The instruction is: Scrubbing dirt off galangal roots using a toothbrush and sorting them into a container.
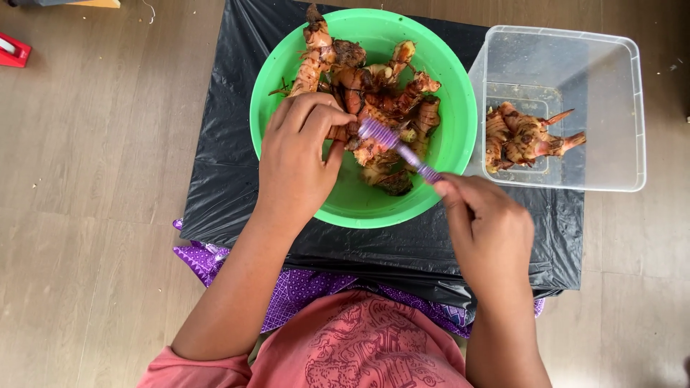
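A green plastic bowl (449, 108) sits on a black plastic sheet and holds several brownish-orange knobbly roots (388, 93). My left hand (298, 162) reaches into the bowl and grips one root piece (363, 147) near the bowl's middle. My right hand (489, 230) is at the bowl's lower right rim, closed on the handle of a purple brush (395, 144). The brush head rests against the root that my left hand holds.
A clear plastic tub (611, 108) stands to the right of the bowl with a few roots (525, 136) inside. The black sheet (223, 144) covers a low surface on a wooden floor (93, 179). A red object (13, 50) lies at far left.
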